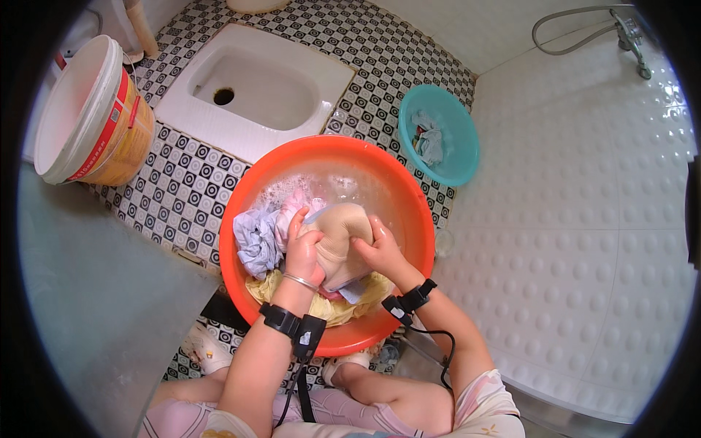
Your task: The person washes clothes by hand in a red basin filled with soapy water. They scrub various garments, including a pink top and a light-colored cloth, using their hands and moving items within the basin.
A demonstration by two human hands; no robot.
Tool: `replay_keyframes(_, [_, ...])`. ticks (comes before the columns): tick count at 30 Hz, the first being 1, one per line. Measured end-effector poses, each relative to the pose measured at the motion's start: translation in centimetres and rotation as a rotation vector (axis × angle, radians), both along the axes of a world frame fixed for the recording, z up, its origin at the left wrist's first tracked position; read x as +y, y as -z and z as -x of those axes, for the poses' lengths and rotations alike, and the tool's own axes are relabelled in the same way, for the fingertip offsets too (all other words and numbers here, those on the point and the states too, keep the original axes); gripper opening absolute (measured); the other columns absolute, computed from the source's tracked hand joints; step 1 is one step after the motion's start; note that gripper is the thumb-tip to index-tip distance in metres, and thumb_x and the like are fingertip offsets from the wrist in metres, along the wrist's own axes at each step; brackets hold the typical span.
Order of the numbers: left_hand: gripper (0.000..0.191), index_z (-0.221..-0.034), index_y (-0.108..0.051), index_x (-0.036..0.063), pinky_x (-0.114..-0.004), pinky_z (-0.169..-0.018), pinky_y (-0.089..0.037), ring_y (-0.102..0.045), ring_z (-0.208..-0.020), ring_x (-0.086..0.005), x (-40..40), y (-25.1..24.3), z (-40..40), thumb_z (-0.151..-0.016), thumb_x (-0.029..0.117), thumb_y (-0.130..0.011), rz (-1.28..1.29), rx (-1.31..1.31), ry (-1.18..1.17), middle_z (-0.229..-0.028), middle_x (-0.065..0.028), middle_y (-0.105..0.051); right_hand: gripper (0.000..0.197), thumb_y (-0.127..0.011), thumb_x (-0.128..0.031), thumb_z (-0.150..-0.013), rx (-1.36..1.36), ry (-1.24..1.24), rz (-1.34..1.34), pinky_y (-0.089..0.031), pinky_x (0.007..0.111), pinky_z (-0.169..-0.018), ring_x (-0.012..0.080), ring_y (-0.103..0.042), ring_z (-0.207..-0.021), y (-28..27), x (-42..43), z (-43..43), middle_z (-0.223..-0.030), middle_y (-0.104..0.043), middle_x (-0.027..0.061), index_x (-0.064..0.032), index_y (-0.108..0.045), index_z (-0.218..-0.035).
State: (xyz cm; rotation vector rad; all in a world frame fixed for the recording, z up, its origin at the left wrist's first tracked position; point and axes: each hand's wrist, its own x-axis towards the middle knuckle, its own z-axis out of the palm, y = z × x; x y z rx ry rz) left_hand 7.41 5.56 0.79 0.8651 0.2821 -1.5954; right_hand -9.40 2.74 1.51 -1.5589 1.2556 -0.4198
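Over an orange plastic basin (pixel 419 219), both my hands hold a beige cloth item (pixel 342 232), its exact kind not clear. My left hand (pixel 304 249) grips its left side, thumb on top. The right side is pinched in my right hand (pixel 383 253), also with the thumb on top. Beside my left hand, a wet light-blue garment (pixel 256 241) hangs partly up the basin wall. A pink cloth (pixel 290 213) lies between it and the beige item. Yellow fabric (pixel 339 313) is bunched at the near side. Soapy water (pixel 350 180) shows at the far side.
A teal basin (pixel 470 145) with wet cloths (pixel 430 142) stands at the back right. Beyond my basin is a white squat toilet (pixel 323 117). A large paint-type bucket (pixel 137 148) stands left, near a frosted glass panel (pixel 109 284). A shower hose (pixel 547 52) hangs on the tiled wall.
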Motion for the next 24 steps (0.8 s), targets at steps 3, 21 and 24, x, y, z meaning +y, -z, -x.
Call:
replay_keyframes(3, [0.036, -0.115, -0.049, 0.0058, -0.035, -0.083, -0.051, -0.059, -0.093, -0.0237, -0.2, 0.4, 0.8, -0.083, -0.006, -0.040, -0.015, -0.123, 0.043, -0.104, -0.0129, -0.056, 0.052, -0.061, -0.013, -0.079, 0.128, -0.003, 0.403, -0.050, 0.040, -0.078, 0.0366, -0.060, -0.093, -2.3, 1.7, -2.5, -0.108, -0.058, 0.0220, -0.0056, -0.042, -0.127])
replay_keyframes(21, [0.023, -0.101, -0.057, 0.0028, -0.027, -0.067, -0.049, -0.058, -0.078, -0.0144, 0.5, 3.1, 5.0, -0.097, 0.021, -0.044, -0.138, -0.115, 0.288, -0.091, -0.0063, -0.060, 0.014, -0.055, -0.013, -0.087, 0.435, 0.007, 0.410, -0.048, 0.045, -0.060, 0.0392, -0.059, -0.071, -0.6, 0.4, -2.2, -0.075, -0.060, 0.0205, -0.0027, -0.049, -0.094])
replay_keyframes(24, [0.024, -0.114, -0.050, 0.0008, -0.030, -0.076, -0.050, -0.059, -0.086, -0.0188, 0.2, 3.2, 4.1, -0.093, 0.012, -0.045, 0.008, 0.101, 0.171, -0.099, -0.0103, -0.058, 0.017, -0.054, -0.013, -0.088, 0.226, 0.153, 0.463, -0.048, 0.045, -0.063, 0.0401, -0.060, -0.072, -1.5, 1.0, -3.6, -0.081, -0.061, 0.0210, -0.0031, -0.049, -0.100])
